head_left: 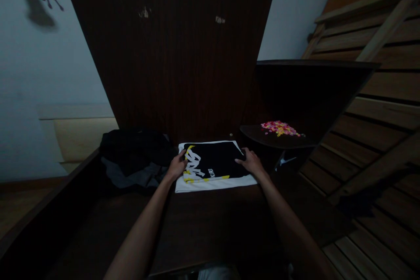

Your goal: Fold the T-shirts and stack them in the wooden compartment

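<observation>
A folded black T-shirt with white lettering and yellow print lies flat on a folded white cloth, on the dark wooden surface in front of me. My left hand grips the T-shirt's left edge, thumb on top near the white print. At the opposite edge my right hand holds the black fabric, its thumb pointing inward over the top. Fingers of both hands are partly hidden at the sides. The white cloth shows along the back, front and right of the black fabric.
Dark and grey clothes are heaped at the left. To the right, a small dark shelf bears a pile of pink and yellow pieces. A tall dark wooden panel rises behind; slatted wood stands at the far right.
</observation>
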A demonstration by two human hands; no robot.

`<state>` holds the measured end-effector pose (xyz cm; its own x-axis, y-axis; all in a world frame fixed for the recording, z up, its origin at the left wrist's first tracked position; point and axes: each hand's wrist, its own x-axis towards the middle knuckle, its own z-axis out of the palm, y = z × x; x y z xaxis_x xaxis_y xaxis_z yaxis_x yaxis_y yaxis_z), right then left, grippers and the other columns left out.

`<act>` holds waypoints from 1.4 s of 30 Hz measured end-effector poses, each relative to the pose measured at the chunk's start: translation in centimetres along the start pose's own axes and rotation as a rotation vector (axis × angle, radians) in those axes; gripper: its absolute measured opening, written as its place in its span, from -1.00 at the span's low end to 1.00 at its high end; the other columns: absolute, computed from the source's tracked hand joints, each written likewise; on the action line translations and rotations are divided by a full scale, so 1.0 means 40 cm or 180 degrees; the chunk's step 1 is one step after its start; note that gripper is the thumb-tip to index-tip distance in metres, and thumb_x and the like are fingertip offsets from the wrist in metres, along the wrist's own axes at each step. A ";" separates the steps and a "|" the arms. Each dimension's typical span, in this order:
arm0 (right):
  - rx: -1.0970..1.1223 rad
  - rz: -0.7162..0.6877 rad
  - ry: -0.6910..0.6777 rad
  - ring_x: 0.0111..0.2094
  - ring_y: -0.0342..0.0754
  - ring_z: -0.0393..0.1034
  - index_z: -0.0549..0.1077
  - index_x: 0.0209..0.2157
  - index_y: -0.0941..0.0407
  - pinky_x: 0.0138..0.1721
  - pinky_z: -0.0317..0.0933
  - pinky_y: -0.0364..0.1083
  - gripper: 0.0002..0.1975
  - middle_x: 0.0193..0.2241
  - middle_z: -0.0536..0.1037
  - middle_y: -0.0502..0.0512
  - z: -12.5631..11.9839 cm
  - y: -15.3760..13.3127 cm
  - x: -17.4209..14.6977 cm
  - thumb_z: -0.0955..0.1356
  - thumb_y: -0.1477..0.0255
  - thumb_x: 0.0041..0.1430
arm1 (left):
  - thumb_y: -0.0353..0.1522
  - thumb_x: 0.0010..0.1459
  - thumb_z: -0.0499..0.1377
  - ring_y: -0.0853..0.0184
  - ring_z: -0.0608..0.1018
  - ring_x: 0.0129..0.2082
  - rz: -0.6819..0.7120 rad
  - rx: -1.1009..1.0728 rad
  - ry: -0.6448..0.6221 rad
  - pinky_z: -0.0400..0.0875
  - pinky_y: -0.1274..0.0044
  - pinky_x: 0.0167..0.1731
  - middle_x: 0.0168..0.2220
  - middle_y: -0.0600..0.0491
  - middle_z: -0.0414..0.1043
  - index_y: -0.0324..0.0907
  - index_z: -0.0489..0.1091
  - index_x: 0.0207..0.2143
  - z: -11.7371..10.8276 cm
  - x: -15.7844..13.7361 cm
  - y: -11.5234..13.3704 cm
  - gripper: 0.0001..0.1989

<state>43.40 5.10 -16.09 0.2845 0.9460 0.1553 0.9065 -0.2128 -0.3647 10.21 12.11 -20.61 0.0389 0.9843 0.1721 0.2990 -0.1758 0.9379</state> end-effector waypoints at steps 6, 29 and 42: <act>-0.0214 0.0321 0.0150 -0.01 0.31 0.37 0.31 0.07 0.13 -0.08 0.24 0.16 -0.48 0.02 0.35 0.43 -0.014 -0.029 -0.025 0.37 0.18 0.13 | -0.54 0.04 0.09 0.22 0.49 0.03 0.0068 0.0413 0.0181 0.32 0.40 0.06 -0.04 -0.04 0.53 -0.18 0.49 -0.09 -0.006 -0.024 0.037 -0.62; -0.0192 -0.0772 -0.0632 0.36 0.19 -0.24 0.23 0.22 0.34 0.31 -0.32 0.11 -0.40 0.32 0.05 0.35 0.076 -0.115 -0.029 0.11 0.23 0.31 | -0.10 0.25 -0.06 0.00 0.37 0.15 0.1122 0.2650 -0.0861 0.18 0.23 0.13 0.01 -0.25 0.46 -0.27 0.42 -0.02 0.093 -0.075 0.154 -0.50; -0.0229 -0.1214 -0.0650 0.38 0.11 -0.33 0.04 0.33 0.19 0.32 -0.36 0.12 -0.32 0.36 -0.07 0.21 0.128 -0.201 -0.009 0.00 0.09 0.34 | -0.18 0.29 -0.14 0.06 0.01 0.35 0.0948 0.2492 -0.0560 -0.09 0.21 0.28 0.33 -0.22 0.02 -0.37 0.10 0.27 0.126 0.033 0.060 -0.39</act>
<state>34.41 7.74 -17.90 -0.1357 0.9876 0.0792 0.9562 0.1515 -0.2505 15.77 13.05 -19.66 0.3485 0.8981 0.2683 0.8228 -0.4302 0.3714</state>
